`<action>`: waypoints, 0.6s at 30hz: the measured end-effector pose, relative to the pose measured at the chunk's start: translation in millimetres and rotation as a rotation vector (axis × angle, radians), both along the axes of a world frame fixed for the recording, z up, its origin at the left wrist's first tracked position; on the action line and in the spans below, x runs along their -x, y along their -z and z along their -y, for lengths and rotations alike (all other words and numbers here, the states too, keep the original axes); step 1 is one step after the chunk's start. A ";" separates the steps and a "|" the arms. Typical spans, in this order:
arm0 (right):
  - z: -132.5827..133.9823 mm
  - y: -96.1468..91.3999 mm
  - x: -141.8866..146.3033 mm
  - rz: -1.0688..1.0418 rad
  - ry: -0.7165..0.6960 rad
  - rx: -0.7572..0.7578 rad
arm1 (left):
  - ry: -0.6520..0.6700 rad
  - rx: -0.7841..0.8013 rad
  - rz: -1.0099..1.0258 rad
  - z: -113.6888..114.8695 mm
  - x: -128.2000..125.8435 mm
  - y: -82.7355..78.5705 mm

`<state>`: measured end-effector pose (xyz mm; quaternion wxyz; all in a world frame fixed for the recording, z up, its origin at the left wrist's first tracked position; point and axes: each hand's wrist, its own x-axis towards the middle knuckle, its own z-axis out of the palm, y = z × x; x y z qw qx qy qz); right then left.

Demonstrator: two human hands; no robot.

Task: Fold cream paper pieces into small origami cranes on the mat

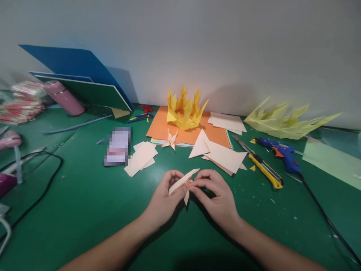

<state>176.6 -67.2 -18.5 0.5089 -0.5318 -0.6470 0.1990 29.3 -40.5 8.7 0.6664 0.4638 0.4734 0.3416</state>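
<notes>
Between my two hands is a small piece of folded pale pink paper (183,181), with one long pointed flap slanting up to the right and a short tip hanging down. My left hand (169,192) grips it from the left, thumb on top. The fingertips of my right hand (216,190) pinch its right side near the middle. Part of the folding is hidden behind my fingers. Just beyond my hands lie a folded pink paper triangle (199,145) and pink paper sheets (225,156). A finished-looking pink paper butterfly (170,140) rests farther back.
A yellow paper crown (184,114) stands on orange paper (158,122). To the right are a yellow utility knife (265,169), a blue glue gun (287,154) with a cord and a pale yellow folded paper piece (284,120). Leftward lie a phone (117,146) and a pink bottle (64,98).
</notes>
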 end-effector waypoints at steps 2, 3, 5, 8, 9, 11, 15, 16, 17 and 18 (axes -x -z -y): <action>0.5 -0.8 0.7 -0.025 -0.028 0.027 | -0.003 -0.016 0.001 0.1 0.3 1.6; 0.7 -1.5 1.3 -0.039 -0.040 0.043 | -0.004 -0.025 0.003 0.0 0.6 2.7; 1.1 -3.2 3.0 -0.062 -0.054 0.068 | -0.005 -0.027 0.013 -0.4 1.1 4.5; 0.9 -4.4 5.2 -0.083 -0.060 0.085 | -0.009 0.005 0.048 -0.9 1.3 5.7; 0.5 -4.2 5.4 -0.086 -0.058 0.089 | -0.006 0.011 0.057 -1.0 1.2 5.5; -0.6 -2.7 4.5 -0.079 -0.047 0.097 | 0.023 0.025 0.081 -1.4 1.5 4.9; -3.4 2.1 -0.9 0.045 -0.003 0.030 | 0.144 0.085 0.168 -3.1 3.7 3.5; -3.8 3.0 -2.2 0.089 0.009 -0.006 | 0.151 0.084 0.171 -3.8 4.3 3.4; -4.0 3.4 -3.1 0.130 0.020 -0.043 | 0.145 0.072 0.164 -4.7 4.7 3.5; -3.9 3.5 -3.7 0.166 0.029 -0.075 | 0.128 0.055 0.150 -5.6 5.0 3.8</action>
